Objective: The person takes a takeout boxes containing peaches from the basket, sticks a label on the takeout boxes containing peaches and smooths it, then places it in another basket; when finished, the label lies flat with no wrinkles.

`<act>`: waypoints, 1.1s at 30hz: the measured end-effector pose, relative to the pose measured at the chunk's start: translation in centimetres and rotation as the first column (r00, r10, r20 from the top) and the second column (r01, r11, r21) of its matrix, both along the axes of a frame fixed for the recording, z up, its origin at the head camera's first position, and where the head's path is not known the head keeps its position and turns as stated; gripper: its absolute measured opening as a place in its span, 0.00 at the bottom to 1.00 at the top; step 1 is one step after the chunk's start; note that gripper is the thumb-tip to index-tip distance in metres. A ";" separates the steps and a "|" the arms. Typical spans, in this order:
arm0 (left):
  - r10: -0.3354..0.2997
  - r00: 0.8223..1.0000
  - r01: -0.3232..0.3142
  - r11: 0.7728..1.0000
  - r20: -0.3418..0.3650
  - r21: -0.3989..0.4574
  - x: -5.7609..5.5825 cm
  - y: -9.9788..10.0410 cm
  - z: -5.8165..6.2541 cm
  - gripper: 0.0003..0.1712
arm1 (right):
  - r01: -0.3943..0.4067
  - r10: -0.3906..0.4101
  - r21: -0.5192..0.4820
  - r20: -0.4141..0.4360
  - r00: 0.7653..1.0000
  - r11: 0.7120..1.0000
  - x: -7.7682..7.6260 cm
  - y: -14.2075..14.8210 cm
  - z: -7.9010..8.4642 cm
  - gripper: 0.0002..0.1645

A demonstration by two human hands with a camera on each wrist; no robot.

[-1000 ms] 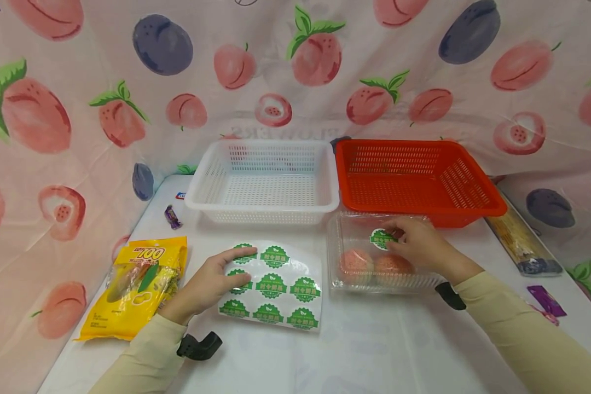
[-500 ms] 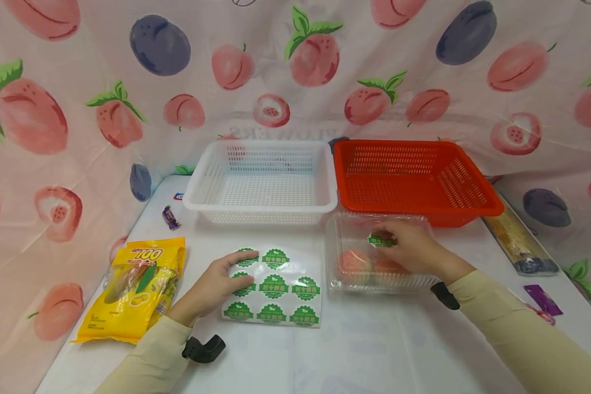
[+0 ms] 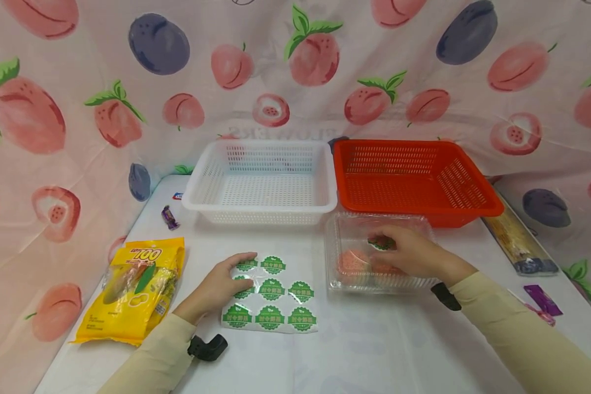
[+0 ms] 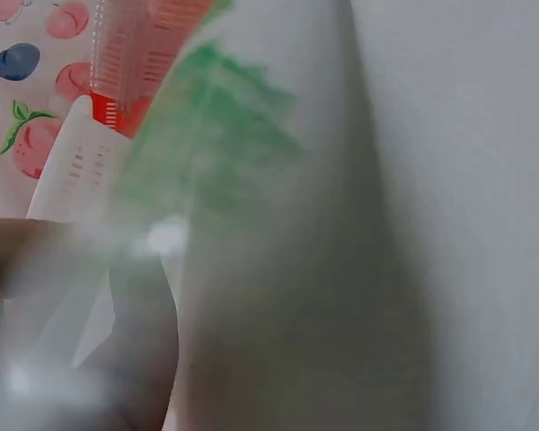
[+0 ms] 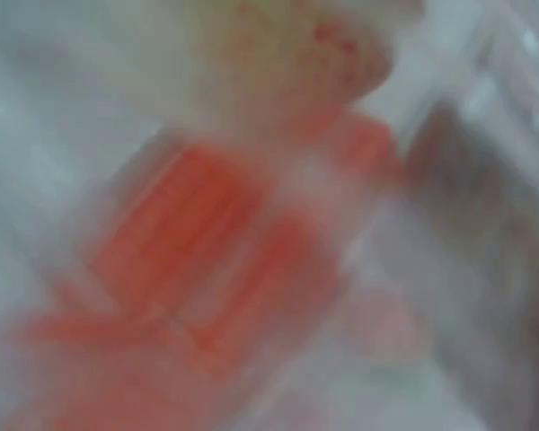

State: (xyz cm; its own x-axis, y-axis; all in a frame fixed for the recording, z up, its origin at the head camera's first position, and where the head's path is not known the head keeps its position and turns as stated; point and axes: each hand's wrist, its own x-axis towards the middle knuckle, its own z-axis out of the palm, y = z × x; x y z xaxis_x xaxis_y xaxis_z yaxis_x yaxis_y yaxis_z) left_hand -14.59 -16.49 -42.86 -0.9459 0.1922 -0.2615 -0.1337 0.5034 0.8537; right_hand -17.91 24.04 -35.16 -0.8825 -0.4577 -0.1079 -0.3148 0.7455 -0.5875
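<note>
In the head view my left hand point(image 3: 224, 284) pinches the left edge of a white sheet of round green stickers point(image 3: 271, 290). The sheet's lower edge is lifted; the left wrist view has the blurred sheet point(image 4: 225, 144) close up, raised off the table. My right hand point(image 3: 411, 249) lies over a clear plastic clamshell box point(image 3: 342, 235), thumb and index finger spread around a round green sticker point(image 3: 381, 242) on the lid. Round pinkish fruit point(image 3: 353, 265) sits inside the shut box. The right wrist view is too blurred to show the fingers.
A white plastic basket point(image 3: 261, 208) and a red basket point(image 3: 418, 205) stand at the back. A yellow candy bag point(image 3: 128, 295) lies left. Small purple candies lie on both sides, one wrapper point(image 3: 543, 299) at right. A long clear pack of noodles point(image 3: 522, 241) lies far right.
My right hand has moved slightly left and down over the lid, and its fingers have spread around the sticker. The sheet in my left hand has bent and shifted slightly.
</note>
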 end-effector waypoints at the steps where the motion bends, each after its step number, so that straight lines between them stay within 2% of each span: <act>1: -0.002 1.000 0.002 1.000 0.003 -0.014 0.0 0.0 -0.1 0.35 | -0.009 0.009 -0.006 -0.001 1.000 1.000 0.0 0.1 0.0 0.33; 4: 0.010 1.000 -0.009 0.999 0.014 -0.053 -0.1 0.2 -0.2 0.38 | -0.019 0.019 -0.023 0.004 1.000 1.000 0.2 0.6 0.1 0.33; 9: 0.025 0.999 -0.023 0.996 0.029 -0.087 -0.1 0.3 -0.3 0.40 | 0.018 -0.017 -0.023 0.022 1.000 1.000 0.6 1.7 -0.1 0.33; 12: 0.002 1.000 -0.001 0.992 0.007 -0.128 -0.1 0.2 -0.1 0.40 | 0.034 -0.034 -0.012 0.019 0.999 0.999 0.8 2.5 0.0 0.35; 18: -0.030 0.998 0.018 0.968 -0.046 -0.249 0.1 0.3 1.3 0.44 | 0.081 -0.081 0.001 -0.023 0.996 0.997 1.2 4.0 1.0 0.31; 20: -0.039 0.996 0.017 0.966 -0.081 -0.257 0.2 0.3 2.0 0.43 | 0.099 -0.099 -0.001 -0.028 0.995 0.995 1.3 4.5 1.5 0.32; 23: -0.051 0.991 0.021 0.974 -0.126 -0.227 0.5 0.5 2.9 0.42 | 0.127 -0.127 -0.011 -0.021 0.992 0.992 1.8 5.3 2.0 0.34; 27: -0.043 0.990 0.028 0.994 -0.138 -0.110 0.9 1.3 3.6 0.39 | 0.174 -0.175 -0.027 -0.050 0.983 0.984 2.8 6.7 2.4 0.36; 33: -0.010 0.984 0.020 0.998 -0.179 0.055 1.4 3.7 3.8 0.32 | 0.253 -0.259 -0.075 -0.090 0.962 0.965 4.3 8.4 1.5 0.35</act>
State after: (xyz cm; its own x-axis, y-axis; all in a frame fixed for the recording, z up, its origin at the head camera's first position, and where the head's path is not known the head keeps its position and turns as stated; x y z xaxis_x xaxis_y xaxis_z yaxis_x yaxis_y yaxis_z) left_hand -13.23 -12.82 -39.03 -0.9733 0.2163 -0.0771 0.0305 0.4547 0.8901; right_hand -13.61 32.48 -33.66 -0.9760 -0.2179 0.0067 -0.1765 0.7718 -0.6109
